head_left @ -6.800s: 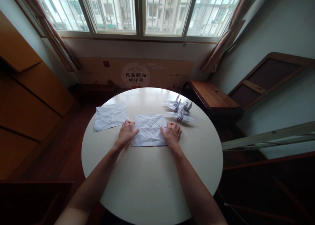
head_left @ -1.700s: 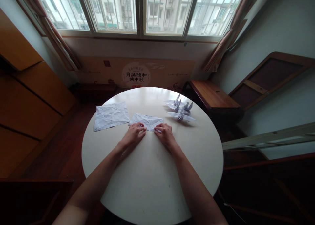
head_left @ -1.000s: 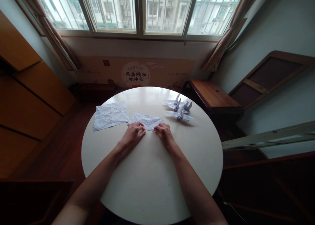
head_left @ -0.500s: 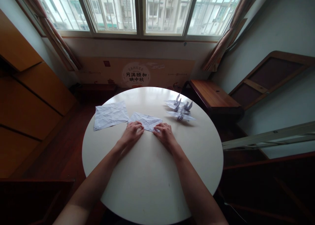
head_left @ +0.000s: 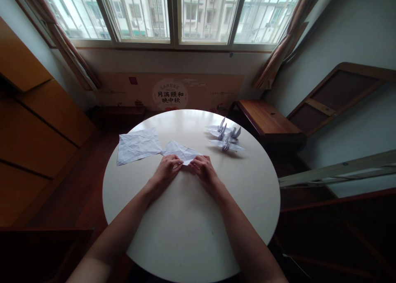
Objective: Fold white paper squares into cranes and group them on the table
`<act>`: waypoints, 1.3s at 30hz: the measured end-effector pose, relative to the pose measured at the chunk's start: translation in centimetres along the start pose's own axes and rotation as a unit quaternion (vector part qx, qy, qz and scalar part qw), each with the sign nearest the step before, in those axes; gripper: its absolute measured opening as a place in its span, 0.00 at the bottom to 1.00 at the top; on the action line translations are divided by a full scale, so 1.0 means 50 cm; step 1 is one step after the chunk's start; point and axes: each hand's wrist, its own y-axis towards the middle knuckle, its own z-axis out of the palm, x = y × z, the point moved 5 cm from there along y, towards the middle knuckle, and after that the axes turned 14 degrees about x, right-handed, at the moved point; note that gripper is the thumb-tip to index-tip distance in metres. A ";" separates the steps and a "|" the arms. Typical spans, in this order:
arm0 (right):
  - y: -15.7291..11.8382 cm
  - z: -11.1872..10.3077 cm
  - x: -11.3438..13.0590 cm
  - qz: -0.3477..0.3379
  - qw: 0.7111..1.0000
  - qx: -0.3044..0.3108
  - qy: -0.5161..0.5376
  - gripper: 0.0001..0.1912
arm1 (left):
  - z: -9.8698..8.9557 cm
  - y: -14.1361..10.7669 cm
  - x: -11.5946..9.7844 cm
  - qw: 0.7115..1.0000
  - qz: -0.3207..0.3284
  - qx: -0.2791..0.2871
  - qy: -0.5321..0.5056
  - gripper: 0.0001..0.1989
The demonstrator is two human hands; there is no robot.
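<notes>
A creased white sheet of paper [head_left: 181,150] lies on the round white table [head_left: 192,217], its near edge lifted a little between my hands. My left hand [head_left: 169,166] pinches that near edge from the left. From the right, my right hand [head_left: 202,166] grips the same edge, fingertips close to those of the left. Parts of the sheet are hidden under my fingers. To the left, a second creased sheet [head_left: 138,146] lies flat, its right corner by the first one. Several folded paper cranes [head_left: 225,136] stand grouped at the right.
A wooden bench [head_left: 269,118] stands beyond the table at the right. Orange-brown cabinets [head_left: 40,126] line the left side. Behind the table, a printed banner [head_left: 198,91] runs below the barred window [head_left: 204,15].
My right hand has moved left, closer to my left hand. The near edge of the sheet between them now curls up. The cranes and the other sheet stay put.
</notes>
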 end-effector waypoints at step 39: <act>-0.011 0.015 -0.069 0.187 0.981 -0.053 -0.018 0.10 | 0.003 0.004 -0.008 0.999 0.035 0.033 -0.004 0.14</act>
